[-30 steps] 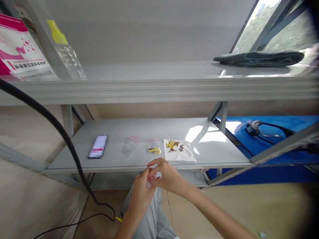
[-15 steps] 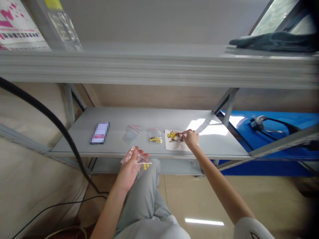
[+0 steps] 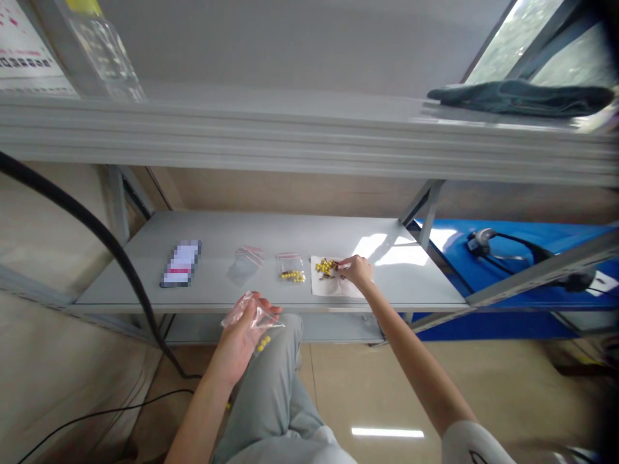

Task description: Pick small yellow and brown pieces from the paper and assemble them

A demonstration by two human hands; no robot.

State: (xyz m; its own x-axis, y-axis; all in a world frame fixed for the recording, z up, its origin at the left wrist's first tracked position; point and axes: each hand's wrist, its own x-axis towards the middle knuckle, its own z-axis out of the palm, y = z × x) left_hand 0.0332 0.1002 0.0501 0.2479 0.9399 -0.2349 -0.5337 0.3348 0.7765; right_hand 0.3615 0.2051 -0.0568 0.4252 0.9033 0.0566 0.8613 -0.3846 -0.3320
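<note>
My left hand (image 3: 235,348) is closed around a clear plastic bag (image 3: 265,320), held over my knee in front of the shelf edge. A few yellow beads (image 3: 264,343) show low in that bag. Over a white sheet of paper (image 3: 320,288), my right hand (image 3: 358,270) has its fingers pinched together beside a pile of small yellow beads (image 3: 325,265) mixed with dark brown pieces. What the fingertips hold is too small to make out. Left of the paper lies a zip bag (image 3: 291,265) with yellow beads and some brown pieces inside. Flat, clear zip bags (image 3: 245,264) lie farther left.
A phone (image 3: 181,264) lies on the left of the grey shelf (image 3: 217,225). Above, an upper shelf (image 3: 290,138) carries a bottle (image 3: 106,55) and a dark folded cloth (image 3: 522,98). A black cable (image 3: 104,232) hangs at left. A blue surface (image 3: 449,258) stands at right.
The view has shifted slightly, so most things appear farther left. My left hand still grips the bag, and my right hand stays pinched at the pile.
</note>
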